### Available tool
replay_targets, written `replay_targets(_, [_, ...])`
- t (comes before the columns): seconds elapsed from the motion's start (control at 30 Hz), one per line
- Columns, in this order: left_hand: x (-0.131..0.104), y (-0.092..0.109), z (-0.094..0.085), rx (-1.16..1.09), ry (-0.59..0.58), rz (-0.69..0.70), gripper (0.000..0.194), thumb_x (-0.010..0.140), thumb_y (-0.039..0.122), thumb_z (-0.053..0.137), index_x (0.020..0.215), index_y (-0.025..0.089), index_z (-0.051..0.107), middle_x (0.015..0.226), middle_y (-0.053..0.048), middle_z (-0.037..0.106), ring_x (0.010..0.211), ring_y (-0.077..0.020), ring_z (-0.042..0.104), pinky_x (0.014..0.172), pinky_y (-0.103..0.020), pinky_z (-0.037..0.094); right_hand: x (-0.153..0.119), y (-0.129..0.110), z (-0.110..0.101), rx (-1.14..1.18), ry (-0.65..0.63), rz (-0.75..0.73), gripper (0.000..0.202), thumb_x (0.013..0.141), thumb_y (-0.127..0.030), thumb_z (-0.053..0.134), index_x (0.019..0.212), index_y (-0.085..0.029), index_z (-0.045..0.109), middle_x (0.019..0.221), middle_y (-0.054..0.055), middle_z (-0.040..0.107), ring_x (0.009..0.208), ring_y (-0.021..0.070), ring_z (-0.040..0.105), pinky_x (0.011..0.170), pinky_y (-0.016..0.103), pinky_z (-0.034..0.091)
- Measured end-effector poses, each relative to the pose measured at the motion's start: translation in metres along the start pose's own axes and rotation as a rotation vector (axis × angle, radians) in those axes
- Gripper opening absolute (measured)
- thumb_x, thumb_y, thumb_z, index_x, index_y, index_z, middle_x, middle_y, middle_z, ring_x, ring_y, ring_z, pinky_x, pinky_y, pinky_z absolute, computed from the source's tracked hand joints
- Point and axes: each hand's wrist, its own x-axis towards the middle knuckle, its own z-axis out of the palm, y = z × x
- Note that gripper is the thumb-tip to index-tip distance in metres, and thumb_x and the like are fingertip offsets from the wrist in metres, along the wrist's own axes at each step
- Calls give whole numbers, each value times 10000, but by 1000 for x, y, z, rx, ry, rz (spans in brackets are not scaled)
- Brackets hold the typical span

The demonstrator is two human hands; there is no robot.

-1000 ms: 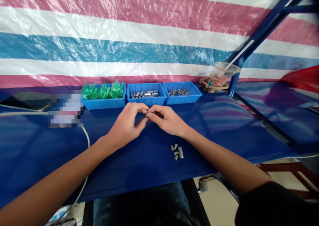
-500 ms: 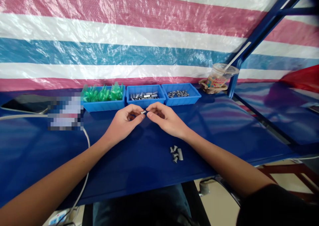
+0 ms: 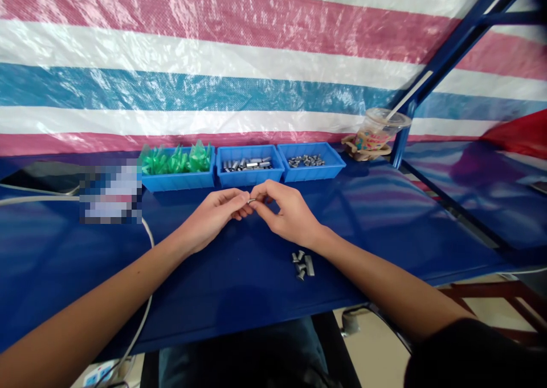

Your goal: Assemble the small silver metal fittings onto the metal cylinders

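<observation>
My left hand (image 3: 222, 210) and my right hand (image 3: 285, 210) meet above the table, in front of the blue bins. Both have thumb and fingers pinched together around a small silver metal part (image 3: 252, 200), mostly covered by fingertips. Its exact kind I cannot make out. Nearer to me, below my right wrist, several loose screws (image 3: 300, 266) lie on the table beside one short metal spacer (image 3: 309, 265).
Along the back stand a bin of green plastic pieces (image 3: 177, 182), a bin of metal spacers (image 3: 250, 177) and a bin of screws (image 3: 315, 172). A plastic cup (image 3: 376, 131) with a straw is back right. A white cable (image 3: 149, 237) crosses the left side.
My hands have come together and slightly down; the left fingers have rolled over, and the right fingertips now touch the small metal part. The loose pieces on the table have not moved.
</observation>
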Motion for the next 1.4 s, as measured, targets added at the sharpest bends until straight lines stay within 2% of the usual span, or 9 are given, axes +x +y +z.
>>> replay_targets(0.17, [-2,-1,0,110,91,160,173,786,326,635,867,173,642,798,-16,643,707,-120,581,668,-248,474,2,-2,0,245,30,149,93,812,-244,556,878,-179,541,796,13,596,695,117,556,651,260,458])
replay_targets(0.3, [-9,0,7,469,195,399,105,785,253,617,852,182,578,803,-7,622,741,-132,598,718,-262,494,6,-1,0,461,58,326,140,789,-303,588,809,-171,543,766,5,585,668,107,556,628,253,466])
replay_targets(0.5, [-23,4,22,815,337,610,159,781,165,612,887,217,506,849,14,633,797,-126,630,725,-234,507,5,-8,-3,446,42,240,41,792,-205,563,813,-171,553,755,1,589,663,104,563,619,247,463])
replay_targets(0.73, [-19,2,28,757,360,563,281,777,178,628,985,205,441,886,3,611,784,-130,616,707,-256,499,4,-15,-10,88,203,16,67,832,-146,512,842,-185,565,768,1,594,679,109,559,615,243,458])
replay_targets(0.8, [-20,1,32,790,268,553,235,814,213,602,1001,196,461,919,-18,600,825,-141,598,742,-272,488,9,-4,-23,-93,361,-73,82,840,-147,507,852,-196,571,790,11,591,699,123,550,653,269,459])
replay_targets(0.9, [-26,0,42,924,-107,615,129,892,202,495,1015,192,531,972,-45,596,904,-159,560,834,-301,455,18,22,-47,-350,538,-45,84,831,-152,510,877,-195,567,849,45,580,757,165,540,728,336,456])
replay_targets(1.03, [-33,1,54,1118,-468,652,222,928,241,438,1107,202,565,1029,-62,598,936,-194,531,826,-341,422,20,45,-61,-668,525,88,134,778,-234,593,900,-183,572,914,90,555,948,269,487,868,468,384])
replay_targets(1.2, [-35,-1,55,1204,-463,597,180,920,291,465,1002,202,598,947,-41,603,867,-186,536,782,-342,381,14,28,-35,-620,338,59,166,827,-318,556,937,-199,594,969,92,561,1017,270,455,928,454,357])
replay_targets(1.4, [-29,-6,42,1191,-333,584,125,901,159,427,909,197,546,873,-7,606,792,-167,533,731,-325,372,7,18,-14,-432,135,61,169,829,-296,561,915,-163,619,938,91,579,1018,242,471,930,396,371])
